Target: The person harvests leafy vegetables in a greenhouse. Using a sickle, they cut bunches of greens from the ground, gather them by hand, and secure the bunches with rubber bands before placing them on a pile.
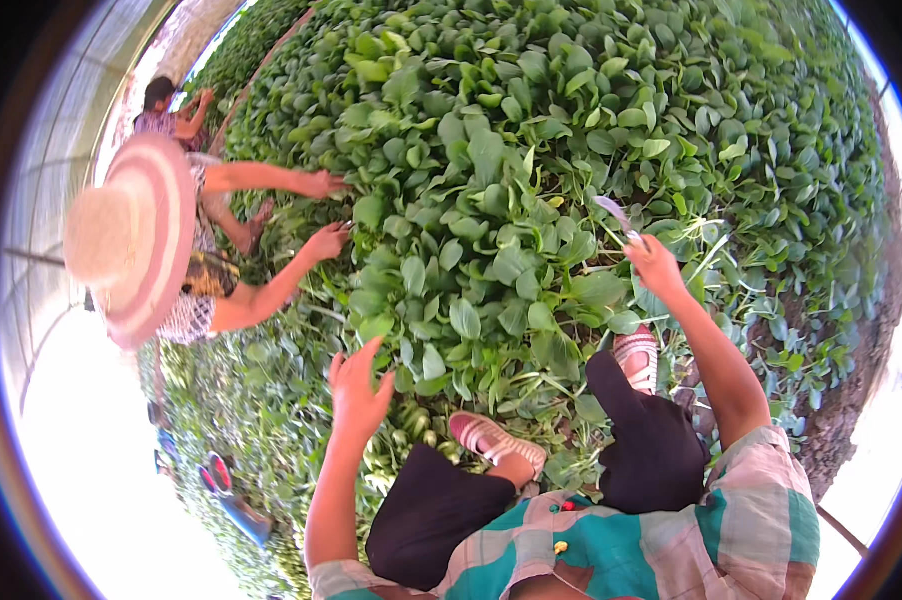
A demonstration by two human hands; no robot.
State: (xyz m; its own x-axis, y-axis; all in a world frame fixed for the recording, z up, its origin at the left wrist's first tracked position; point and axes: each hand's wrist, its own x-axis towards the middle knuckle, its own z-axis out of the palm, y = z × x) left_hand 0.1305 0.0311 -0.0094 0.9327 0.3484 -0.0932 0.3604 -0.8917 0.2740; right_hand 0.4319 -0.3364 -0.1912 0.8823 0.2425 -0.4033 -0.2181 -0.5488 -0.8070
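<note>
My right hand (655, 266) grips the handle of a small curved-blade knife (617, 213). Its blade points up and to the left, over the leafy green plants (496, 247). Fingers apart and with nothing in it, my left hand (362, 386) hangs at the near left edge of the standing plants. Cut or pulled stalks with pale stems (710, 251) lie just right of the knife hand. By my left foot, a bunch of greens with pale stem bases (413, 427) rests on the ground.
To the left, a co-worker in a wide-brimmed hat (132, 240) reaches both hands into the same bed. Another person (167, 112) is farther back. My shoes (496, 442) stand among loose leaves. Bare soil (845, 442) runs along the right side. A blue object (245, 517) lies at lower left.
</note>
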